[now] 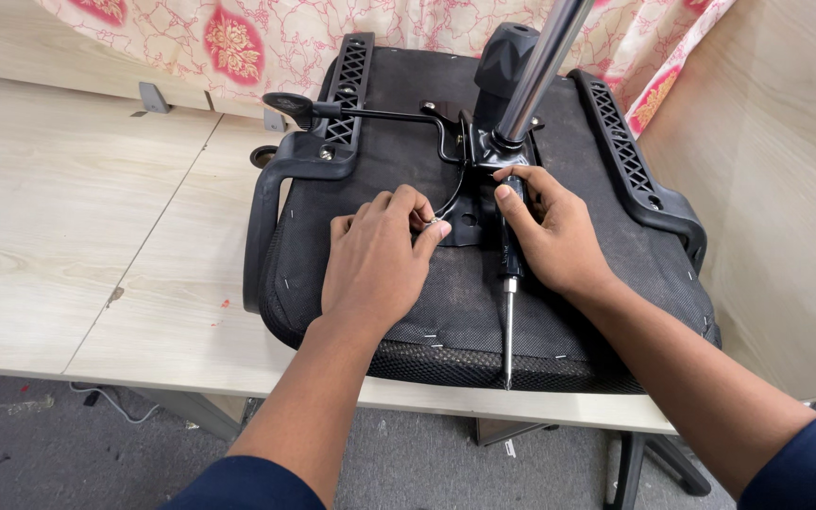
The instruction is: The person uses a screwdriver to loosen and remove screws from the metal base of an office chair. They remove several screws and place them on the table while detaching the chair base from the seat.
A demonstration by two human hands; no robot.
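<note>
- A pale wooden table (77,236) bears an upturned black chair seat (446,302), its armrest (271,203) at the left.
- The left hand (375,264) pinches a small metal fastener (433,223) beside the black cable (453,194), fingers clenched on it.
- The right hand (554,236) grips a screwdriver (509,283), which lies along the seat, tip toward the near edge.
- A chrome column (540,66) rises from the mechanism.

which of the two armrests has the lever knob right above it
The left armrest, beside the left hand; the lever knob sits just above it. The right armrest has none.
</note>
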